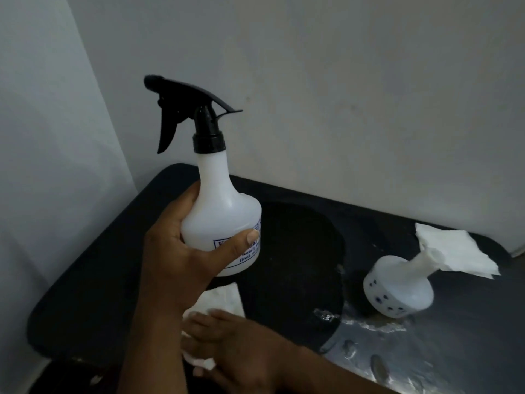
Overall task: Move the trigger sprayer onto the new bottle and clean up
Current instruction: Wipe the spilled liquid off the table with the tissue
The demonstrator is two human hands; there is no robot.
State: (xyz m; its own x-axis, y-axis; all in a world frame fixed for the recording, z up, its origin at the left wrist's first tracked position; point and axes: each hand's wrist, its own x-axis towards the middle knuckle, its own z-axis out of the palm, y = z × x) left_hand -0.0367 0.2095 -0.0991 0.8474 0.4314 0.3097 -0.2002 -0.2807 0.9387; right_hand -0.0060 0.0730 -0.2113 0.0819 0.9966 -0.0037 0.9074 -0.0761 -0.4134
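Note:
My left hand [181, 251] is shut on the white bottle [224, 206], held upright above the dark table. The black trigger sprayer [189, 115] sits on the bottle's neck, nozzle pointing left. A blue-printed label shows under my thumb. Low in the view, my right hand [227, 348] presses on a white tissue [216, 305] that lies flat on the table, partly hidden by both hands. A second white bottle [397, 285] with blue dots and no sprayer lies tipped on its side at the right, neck pointing up and right.
The dark table [93, 280] has a round black mat [295, 274] in its middle. A wet, shiny puddle [377, 328] spreads below the tipped bottle. Another white tissue [454, 251] lies at the back right. White walls close in behind and at the left.

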